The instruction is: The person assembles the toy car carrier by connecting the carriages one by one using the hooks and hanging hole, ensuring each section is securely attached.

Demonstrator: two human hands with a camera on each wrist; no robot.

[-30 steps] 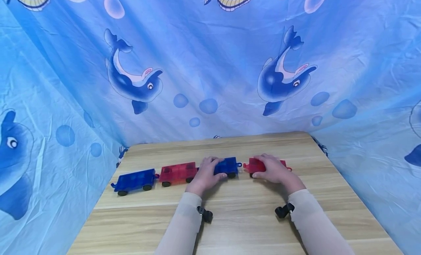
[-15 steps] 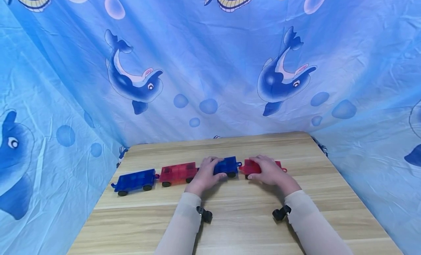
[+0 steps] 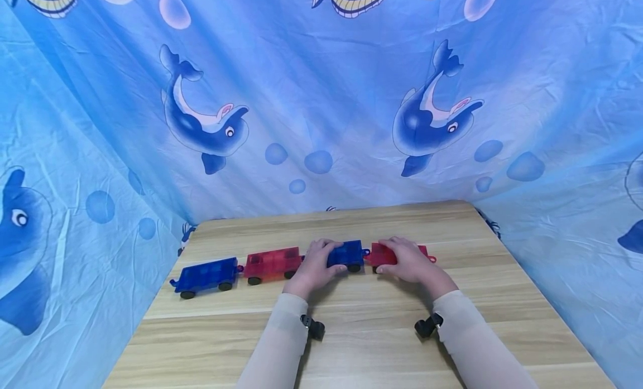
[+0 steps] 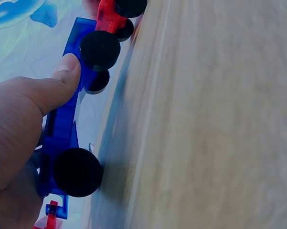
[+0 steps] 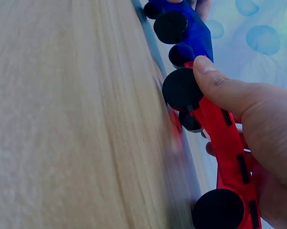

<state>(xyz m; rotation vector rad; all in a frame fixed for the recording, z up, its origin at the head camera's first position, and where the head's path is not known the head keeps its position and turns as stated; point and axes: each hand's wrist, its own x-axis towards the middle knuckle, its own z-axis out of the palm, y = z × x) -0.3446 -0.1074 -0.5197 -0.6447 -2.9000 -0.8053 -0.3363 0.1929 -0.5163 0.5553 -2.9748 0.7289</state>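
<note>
My left hand [image 3: 315,266] grips a blue toy train car [image 3: 351,254] with black wheels, its thumb along the near side [image 4: 62,119]. To the right, my right hand [image 3: 411,260] holds a red toy train car [image 3: 383,255], thumb by a front wheel and fingers around the far side. The red car's left end overlaps the blue car's ring [image 3: 366,251] in the head view. In the left wrist view, the blue hook [image 4: 63,210] at the other end meets a red ring [image 4: 51,214]. My hands hide parts of both cars.
Left of my hands, another red car [image 3: 273,262] and another blue car [image 3: 208,274] stand in line on the wooden table [image 3: 372,333], joined end to end. A blue dolphin-print curtain [image 3: 326,99] hangs behind the table and along both sides.
My right hand has slid the red car left, closing the gap to the blue car's ring. My left hand has stayed in place, with only a slight shift of its blue car.
</note>
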